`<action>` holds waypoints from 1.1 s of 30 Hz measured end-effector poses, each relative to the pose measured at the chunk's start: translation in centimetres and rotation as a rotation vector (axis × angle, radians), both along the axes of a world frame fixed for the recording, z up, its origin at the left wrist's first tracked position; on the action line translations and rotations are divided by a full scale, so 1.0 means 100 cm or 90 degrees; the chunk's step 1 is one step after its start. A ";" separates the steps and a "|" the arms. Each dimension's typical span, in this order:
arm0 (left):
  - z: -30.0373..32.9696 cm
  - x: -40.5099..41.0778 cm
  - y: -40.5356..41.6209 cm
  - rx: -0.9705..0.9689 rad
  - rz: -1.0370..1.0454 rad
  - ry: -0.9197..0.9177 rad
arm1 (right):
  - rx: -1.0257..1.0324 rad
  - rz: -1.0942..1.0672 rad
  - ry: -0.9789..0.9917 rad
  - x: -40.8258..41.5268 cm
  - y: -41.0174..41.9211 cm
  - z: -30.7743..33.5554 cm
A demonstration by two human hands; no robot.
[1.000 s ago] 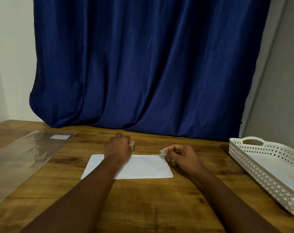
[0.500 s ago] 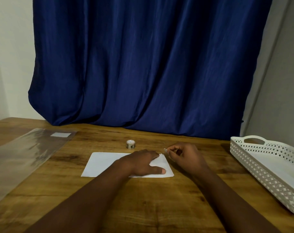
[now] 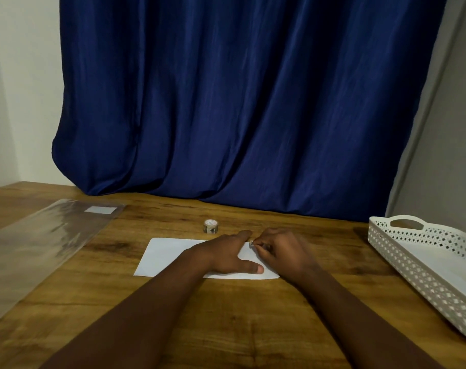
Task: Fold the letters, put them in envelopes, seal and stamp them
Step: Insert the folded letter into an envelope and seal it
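Observation:
A white envelope [image 3: 168,255] lies flat on the wooden table [image 3: 226,315] in front of me. My left hand [image 3: 227,255] rests flat on its right half, fingers spread, pressing it down. My right hand [image 3: 278,250] pinches a small stamp sticker [image 3: 251,244] between thumb and forefinger at the envelope's top right corner, just beside my left fingertips. A small roll of stamp tape [image 3: 210,226] stands on the table just behind the envelope, free of both hands.
A clear plastic sleeve [image 3: 40,243] with a white label lies on the left of the table. A white perforated basket [image 3: 426,265] holding white paper sits at the right edge. A dark blue curtain [image 3: 239,102] hangs behind the table.
My left hand let go of the tape roll behind the envelope and came down flat on the envelope. My right hand brought the small sticker down and left to the top right corner.

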State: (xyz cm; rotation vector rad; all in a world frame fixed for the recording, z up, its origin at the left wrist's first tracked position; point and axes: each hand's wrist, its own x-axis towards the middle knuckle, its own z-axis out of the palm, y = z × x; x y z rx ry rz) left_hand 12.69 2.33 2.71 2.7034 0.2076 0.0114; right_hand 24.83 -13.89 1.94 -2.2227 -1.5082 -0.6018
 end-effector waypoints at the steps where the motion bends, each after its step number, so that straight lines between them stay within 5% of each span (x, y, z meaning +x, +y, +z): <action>1: 0.000 0.000 0.000 0.001 -0.002 0.001 | -0.003 -0.003 0.000 0.000 0.000 0.000; 19: -0.005 0.002 0.002 -0.018 -0.017 -0.020 | -0.088 0.051 0.163 0.001 -0.008 0.001; 33: 0.001 -0.001 -0.002 -0.028 -0.005 -0.031 | -0.026 0.005 0.253 0.016 -0.017 0.000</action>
